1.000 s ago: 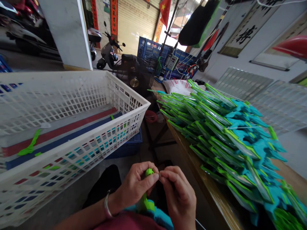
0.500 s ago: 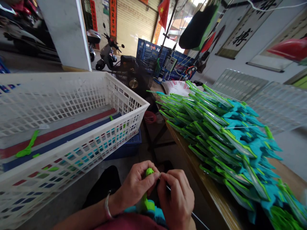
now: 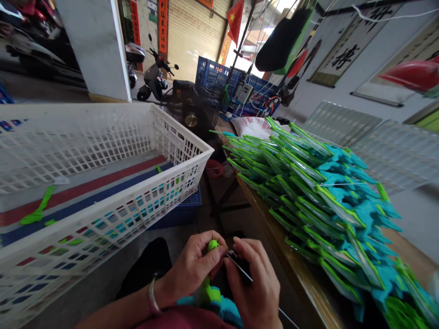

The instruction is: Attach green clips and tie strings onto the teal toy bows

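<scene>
My left hand (image 3: 200, 258), with a pale bracelet at its wrist, is closed on a bright green plastic piece (image 3: 213, 245). More of the green lies below it, beside a teal part (image 3: 228, 308) near my lap. A thin white cord (image 3: 242, 268) runs taut from my left fingertips, passes behind my right hand and comes out at lower right. My right hand (image 3: 257, 278) is just right of the left, its thumb and forefinger apart around the cord. Something small near the right fingertips is too tiny to make out.
A large white plastic crate (image 3: 185, 160) stands at left, with a few green pieces (image 3: 37, 208) inside. On the wooden table (image 3: 288, 256) at right is a big pile of green-and-teal items (image 3: 318, 196) with clear parts. A black fan (image 3: 188, 112) stands ahead.
My right thumb and forefinger, pinched together beside the left fingertips before, have parted and drawn slightly right. My left hand keeps its hold on the green plastic piece.
</scene>
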`<state>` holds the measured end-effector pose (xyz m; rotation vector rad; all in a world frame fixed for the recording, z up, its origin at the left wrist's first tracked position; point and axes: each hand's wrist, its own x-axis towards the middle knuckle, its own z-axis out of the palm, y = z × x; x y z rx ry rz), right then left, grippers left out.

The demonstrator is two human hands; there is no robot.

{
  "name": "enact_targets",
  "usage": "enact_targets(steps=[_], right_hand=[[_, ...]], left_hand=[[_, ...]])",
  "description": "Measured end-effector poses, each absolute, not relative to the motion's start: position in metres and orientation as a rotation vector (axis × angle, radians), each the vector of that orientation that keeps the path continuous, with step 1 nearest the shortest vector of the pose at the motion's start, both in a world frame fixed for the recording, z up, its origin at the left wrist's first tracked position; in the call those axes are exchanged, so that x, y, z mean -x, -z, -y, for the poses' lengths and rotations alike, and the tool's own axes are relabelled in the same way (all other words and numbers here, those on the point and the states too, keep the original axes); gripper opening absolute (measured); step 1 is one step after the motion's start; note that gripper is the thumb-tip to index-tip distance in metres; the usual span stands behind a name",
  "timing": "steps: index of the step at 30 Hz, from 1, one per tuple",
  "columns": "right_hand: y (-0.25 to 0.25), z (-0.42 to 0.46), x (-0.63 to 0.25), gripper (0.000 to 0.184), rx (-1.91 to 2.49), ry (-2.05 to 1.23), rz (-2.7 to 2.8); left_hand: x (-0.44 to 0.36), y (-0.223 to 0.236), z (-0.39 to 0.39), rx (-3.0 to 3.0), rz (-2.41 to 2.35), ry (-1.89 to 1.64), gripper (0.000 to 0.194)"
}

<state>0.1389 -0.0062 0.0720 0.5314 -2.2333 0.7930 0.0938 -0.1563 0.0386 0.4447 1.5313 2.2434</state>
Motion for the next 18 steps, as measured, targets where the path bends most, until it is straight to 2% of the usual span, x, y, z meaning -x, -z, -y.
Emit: enact_targets(steps=[6,13,18], right_hand=[[-0.078,0.001,-0.134,0.015,-0.590,-0.971,2.332],[-0.088,-0.024,-0.148,0.014,-0.685,-0.752,2.448],[-0.083,-0.028,-0.159,0.019,-0.801,-0.481,2.427]], left_hand=[[-0.095,-0.041,0.157,-0.479,-1.538,-2.229,0.038],[-0.096,-0.044,0.159,-0.561,-1.646,-2.225,0.039],[-0.092,-0.042,0.158,-0.738,-1.465,-2.181,0.041]])
